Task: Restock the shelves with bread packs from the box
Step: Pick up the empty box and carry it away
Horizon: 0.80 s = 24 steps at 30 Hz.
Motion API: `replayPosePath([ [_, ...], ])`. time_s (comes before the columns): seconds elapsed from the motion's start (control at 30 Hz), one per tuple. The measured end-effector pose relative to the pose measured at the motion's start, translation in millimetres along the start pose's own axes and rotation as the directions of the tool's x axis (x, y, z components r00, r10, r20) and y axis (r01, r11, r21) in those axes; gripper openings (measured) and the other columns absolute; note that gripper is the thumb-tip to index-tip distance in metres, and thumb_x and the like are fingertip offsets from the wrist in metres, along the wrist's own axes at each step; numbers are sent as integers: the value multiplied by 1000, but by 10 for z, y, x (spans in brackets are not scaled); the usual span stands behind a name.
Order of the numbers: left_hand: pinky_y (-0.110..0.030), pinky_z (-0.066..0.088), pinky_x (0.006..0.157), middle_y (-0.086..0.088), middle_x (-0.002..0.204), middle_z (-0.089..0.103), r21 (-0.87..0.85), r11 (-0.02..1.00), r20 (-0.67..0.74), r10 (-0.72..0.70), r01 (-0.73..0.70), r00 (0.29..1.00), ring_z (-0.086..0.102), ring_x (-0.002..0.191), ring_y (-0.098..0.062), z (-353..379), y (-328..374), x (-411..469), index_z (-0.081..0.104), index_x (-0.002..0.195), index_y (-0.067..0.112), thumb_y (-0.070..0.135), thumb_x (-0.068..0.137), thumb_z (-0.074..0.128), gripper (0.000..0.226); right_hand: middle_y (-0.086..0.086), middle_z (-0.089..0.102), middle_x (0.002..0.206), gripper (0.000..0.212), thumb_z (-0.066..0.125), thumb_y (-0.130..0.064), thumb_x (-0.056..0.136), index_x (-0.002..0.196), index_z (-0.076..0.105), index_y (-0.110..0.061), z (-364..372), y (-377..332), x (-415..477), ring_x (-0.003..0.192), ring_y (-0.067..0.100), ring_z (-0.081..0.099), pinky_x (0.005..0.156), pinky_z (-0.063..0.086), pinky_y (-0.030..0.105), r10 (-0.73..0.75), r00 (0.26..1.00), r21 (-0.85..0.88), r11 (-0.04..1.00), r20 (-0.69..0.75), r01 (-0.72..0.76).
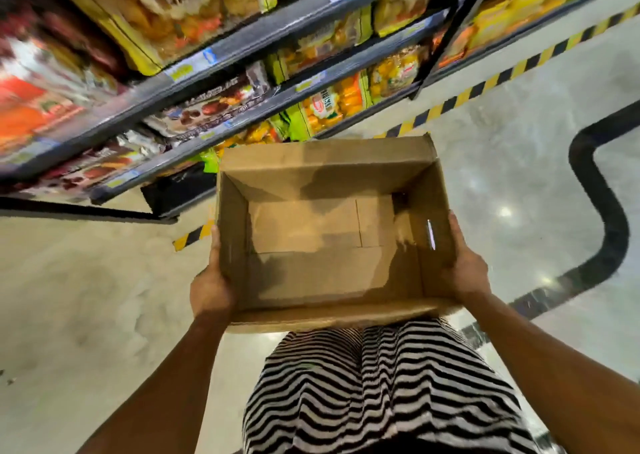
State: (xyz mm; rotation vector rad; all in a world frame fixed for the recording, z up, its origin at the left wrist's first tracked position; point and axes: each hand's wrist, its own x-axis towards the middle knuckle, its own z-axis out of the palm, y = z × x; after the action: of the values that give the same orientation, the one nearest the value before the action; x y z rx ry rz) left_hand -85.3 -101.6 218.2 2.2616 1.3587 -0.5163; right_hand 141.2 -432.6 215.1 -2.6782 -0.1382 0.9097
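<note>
Both my bare arms reach forward, elbows slightly bent. My left hand (211, 282) and right hand (465, 270) clasp opposite sides of the box (325, 173), thumbs lying straight along its walls, fingers hidden underneath.

Blurring into red and orange streaks at the left end of the shelves (104, 131), leaving the goods (41, 107) there unnameable. Smearing the yellow price labels (180, 71) past reading. Running off the top edge with the uppermost bread packs (166, 7). Hiding the fingers of the left hand (211, 287) behind the cardboard box (311, 183) wall, and those of the right hand (467, 270) beneath the opposite side. Cutting off both forearms (169, 367) and the striped garment (381, 384) at the bottom edge.
</note>
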Motion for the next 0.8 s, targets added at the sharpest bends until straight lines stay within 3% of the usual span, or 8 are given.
replayPosePath([
  [0.1,-46,49,75,-23,95,68,55,995,26,79,-80,997,66,87,-41,-128,302,-70,-8,152,42,-3,88,43,93,10,58,76,95,59,-4,81,152,6,-37,-265,206,-163,64,29,53,63,39,31,-11,999,58,998,-32,13],
  [0.17,-45,48,72,-23,99,69,119,984,38,128,-132,991,67,87,-39,-178,538,-133,-10,152,41,-3,88,44,95,10,58,78,92,59,-4,83,152,6,-36,-402,369,-317,63,26,50,64,39,31,1,998,80,997,-61,4],
  [0.3,-37,45,61,-19,91,70,230,945,29,232,-232,972,67,79,-35,-225,1015,-310,-18,150,40,-8,82,46,105,9,55,78,92,57,-4,85,151,2,-38,-536,822,-646,59,22,48,62,38,30,81,989,207,977,-123,-54],
  [0.43,-45,52,72,-25,92,69,208,903,33,378,-376,925,67,84,-39,-260,1618,-424,-14,149,45,-6,82,46,103,17,64,91,113,58,-3,83,131,-23,-65,-622,1311,-752,63,25,60,59,54,37,161,963,309,947,-216,-90],
  [0.53,-45,52,76,-27,99,69,273,859,-6,452,-434,892,67,90,-40,-254,2175,-436,-13,149,46,-5,84,46,101,23,66,108,112,59,-5,82,132,-22,-65,-738,1603,-696,71,32,64,69,59,46,219,935,364,925,-278,-109],
  [0.8,-38,44,61,-24,84,69,332,753,-22,609,-568,793,67,75,-39,131,3546,-787,-24,141,52,4,87,50,104,19,67,105,91,51,-22,92,137,-18,-61,-1423,2600,-508,71,31,64,65,58,43,331,880,476,868,-341,-142],
])
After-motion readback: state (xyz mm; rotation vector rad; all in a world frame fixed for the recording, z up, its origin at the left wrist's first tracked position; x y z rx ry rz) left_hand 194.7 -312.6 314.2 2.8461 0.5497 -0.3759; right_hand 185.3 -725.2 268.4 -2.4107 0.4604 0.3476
